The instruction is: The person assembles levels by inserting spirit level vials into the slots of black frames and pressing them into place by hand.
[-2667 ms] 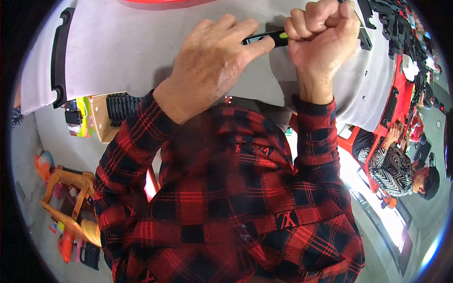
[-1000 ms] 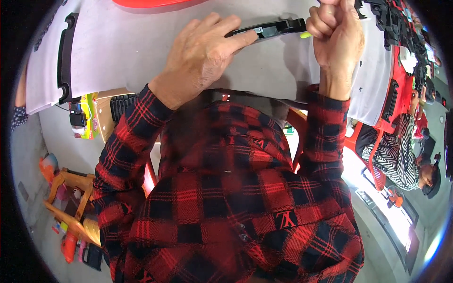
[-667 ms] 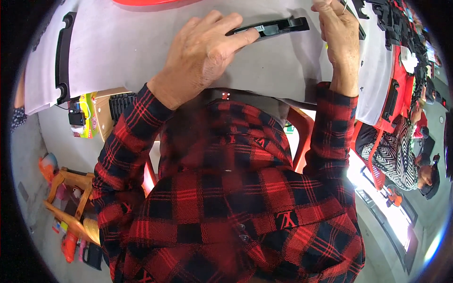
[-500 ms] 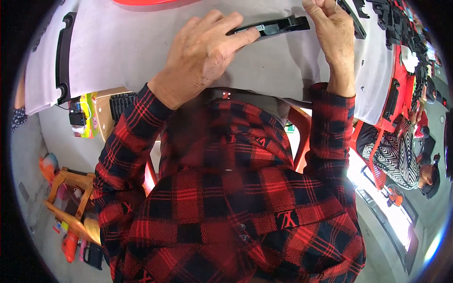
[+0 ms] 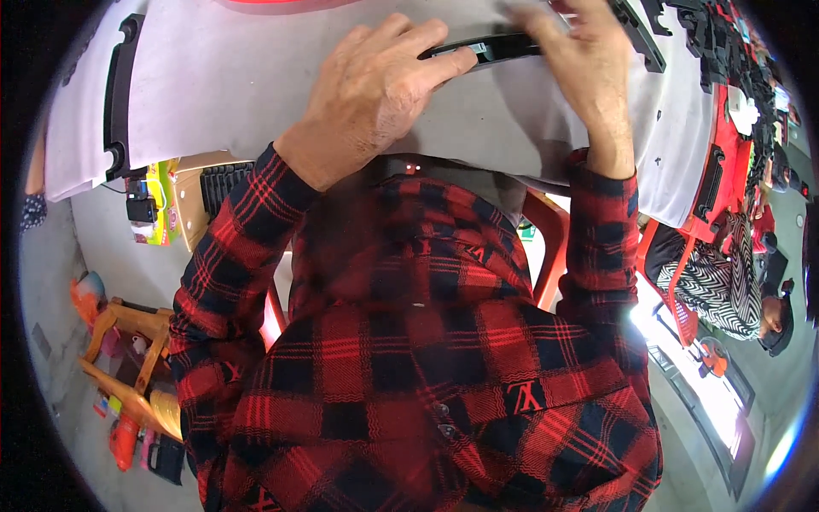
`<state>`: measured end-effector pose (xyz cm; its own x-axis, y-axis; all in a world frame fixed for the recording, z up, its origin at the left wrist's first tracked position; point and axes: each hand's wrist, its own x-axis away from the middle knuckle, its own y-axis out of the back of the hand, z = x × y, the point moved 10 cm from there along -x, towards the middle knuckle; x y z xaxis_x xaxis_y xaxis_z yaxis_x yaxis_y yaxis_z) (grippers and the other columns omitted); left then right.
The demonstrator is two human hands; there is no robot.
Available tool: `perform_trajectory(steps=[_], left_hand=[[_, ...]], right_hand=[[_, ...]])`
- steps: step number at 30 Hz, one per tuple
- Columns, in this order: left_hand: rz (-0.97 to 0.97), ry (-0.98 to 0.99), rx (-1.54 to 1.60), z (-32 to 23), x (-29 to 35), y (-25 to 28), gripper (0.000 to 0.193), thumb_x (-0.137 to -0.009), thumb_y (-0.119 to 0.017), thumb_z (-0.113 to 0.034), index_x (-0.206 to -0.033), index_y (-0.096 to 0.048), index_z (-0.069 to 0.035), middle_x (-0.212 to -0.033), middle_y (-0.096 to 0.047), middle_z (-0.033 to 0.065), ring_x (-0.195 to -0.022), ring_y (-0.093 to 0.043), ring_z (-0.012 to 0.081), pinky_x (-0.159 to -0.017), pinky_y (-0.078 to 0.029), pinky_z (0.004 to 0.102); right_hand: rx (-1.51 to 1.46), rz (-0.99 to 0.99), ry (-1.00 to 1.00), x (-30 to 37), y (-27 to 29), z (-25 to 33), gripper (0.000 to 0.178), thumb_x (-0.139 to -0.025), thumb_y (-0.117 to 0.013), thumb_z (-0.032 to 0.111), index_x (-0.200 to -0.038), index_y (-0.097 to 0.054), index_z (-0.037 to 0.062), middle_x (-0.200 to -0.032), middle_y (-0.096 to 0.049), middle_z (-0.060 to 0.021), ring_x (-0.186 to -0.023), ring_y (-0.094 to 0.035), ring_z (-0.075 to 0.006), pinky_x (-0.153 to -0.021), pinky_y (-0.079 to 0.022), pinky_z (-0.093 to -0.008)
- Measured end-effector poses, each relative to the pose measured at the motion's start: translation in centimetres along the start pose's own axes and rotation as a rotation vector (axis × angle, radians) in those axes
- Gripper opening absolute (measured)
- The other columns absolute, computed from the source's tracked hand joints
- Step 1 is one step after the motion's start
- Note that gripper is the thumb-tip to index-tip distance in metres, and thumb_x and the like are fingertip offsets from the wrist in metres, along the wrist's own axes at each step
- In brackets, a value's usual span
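Note:
A long, narrow black plastic part (image 5: pixel 509 47) with a small pale metallic piece along it lies over the cloth-covered table. My left hand (image 5: pixel 375 90) grips its left end, the thumb along the near side and the fingers bent over the far side. At the part's right end is my right hand (image 5: pixel 589 72), covering that end. Its fingers are blurred by motion, so I cannot make out whether they hold anything.
A similar black part (image 5: pixel 119 94) lies at the table's left edge, another (image 5: pixel 641 38) right of my right hand. Many black parts (image 5: pixel 717 51) pile up at the far right. A red rounded object (image 5: pixel 290 2) shows at the top edge. A person (image 5: pixel 717 277) sits at the right.
My right hand has moved left and its fingers have swung over the black part's right end. My left hand, still on the part, has shifted slightly right.

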<state>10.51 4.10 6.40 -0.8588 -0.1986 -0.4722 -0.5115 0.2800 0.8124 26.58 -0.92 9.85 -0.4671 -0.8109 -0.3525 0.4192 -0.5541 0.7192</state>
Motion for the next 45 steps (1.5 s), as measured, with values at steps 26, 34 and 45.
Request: perform_trajectory(steps=[26,34,45], left_hand=[[-0.058,0.013,0.191,0.5,0.3,1.1,0.033,-0.078,-0.079,-0.008,-0.11,-0.073,-0.009,-0.104,-0.067,0.005,-0.09,-0.065,0.0273,-0.076,-0.054,0.0372],[-0.099,0.026,0.224,1.4,1.5,2.2,0.028,-0.079,-0.075,-0.007,-0.106,-0.072,-0.009,-0.098,-0.065,0.0036,-0.089,-0.063,0.0264,-0.078,-0.051,0.0406],[-0.075,-0.041,0.166,1.3,1.5,1.6,0.027,-0.081,-0.075,-0.01,-0.107,-0.073,-0.009,-0.1,-0.067,0.0063,-0.095,-0.063,0.0282,-0.081,-0.049,0.0406]], right_hand=[[-0.197,0.799,-0.092,0.1,-7.9,0.9,0.006,-0.083,-0.066,0.003,-0.087,-0.063,0.0008,-0.07,-0.062,-0.0066,-0.067,-0.056,-0.0155,-0.063,-0.047,-0.033],[-0.131,0.898,-0.123,0.0,-8.6,0.8,0.007,-0.082,-0.067,0.003,-0.083,-0.061,0.0007,-0.067,-0.057,-0.0051,-0.066,-0.05,-0.0138,-0.062,-0.044,-0.033],[-0.069,0.838,-0.058,-0.2,-8.4,0.9,0.008,-0.081,-0.068,0.006,-0.083,-0.062,0.0011,-0.067,-0.059,-0.0071,-0.065,-0.053,-0.0163,-0.062,-0.045,-0.0348]])
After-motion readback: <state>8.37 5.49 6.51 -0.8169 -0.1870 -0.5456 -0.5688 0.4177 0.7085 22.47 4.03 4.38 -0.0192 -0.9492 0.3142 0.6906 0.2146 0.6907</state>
